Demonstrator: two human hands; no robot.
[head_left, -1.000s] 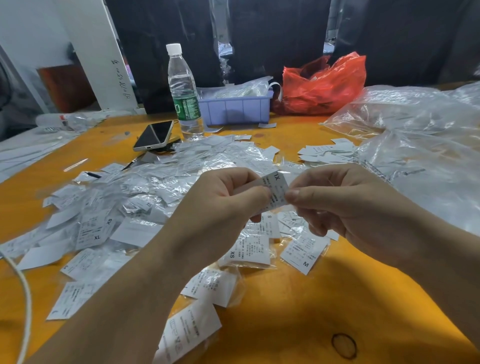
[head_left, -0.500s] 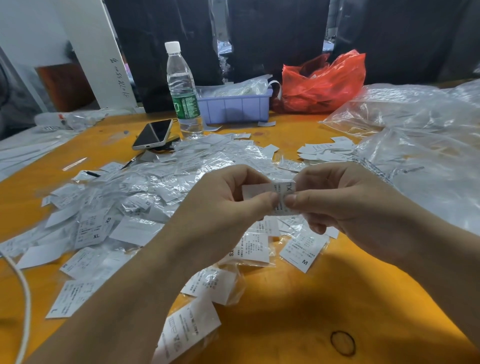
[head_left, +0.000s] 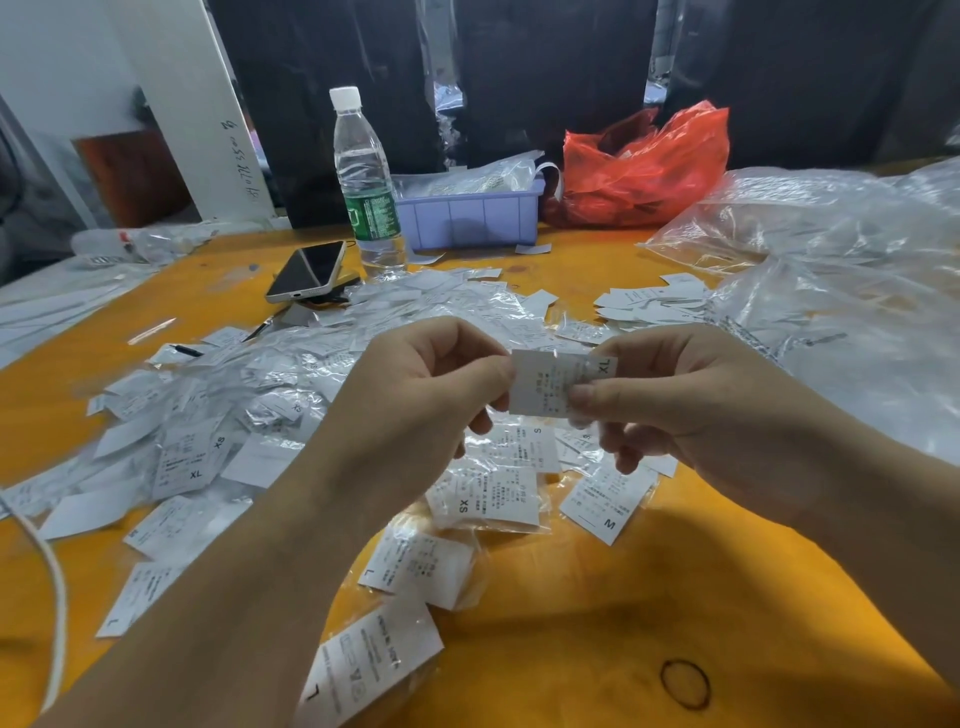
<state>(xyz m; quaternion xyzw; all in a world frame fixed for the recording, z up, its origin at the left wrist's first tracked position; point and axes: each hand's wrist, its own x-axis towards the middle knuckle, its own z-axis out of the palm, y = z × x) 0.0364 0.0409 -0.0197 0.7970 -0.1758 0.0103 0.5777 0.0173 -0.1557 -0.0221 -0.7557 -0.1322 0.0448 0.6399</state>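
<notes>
The size label (head_left: 550, 384) between left hand (head_left: 415, 395) and right hand (head_left: 691, 400) is showing white with grey print and a black XL. The table (head_left: 623, 597) under both hands is reading orange-yellow. Beyond the hands: bin (head_left: 467, 218) is showing lavender, plastic bag (head_left: 644, 171) red, water bottle (head_left: 366, 176) clear with green wrapper and white cap.

label (head_left: 540, 384) | tilted → level | left hand (head_left: 415, 405), right hand (head_left: 691, 395) | thumbs drawn apart, more label showing
</notes>
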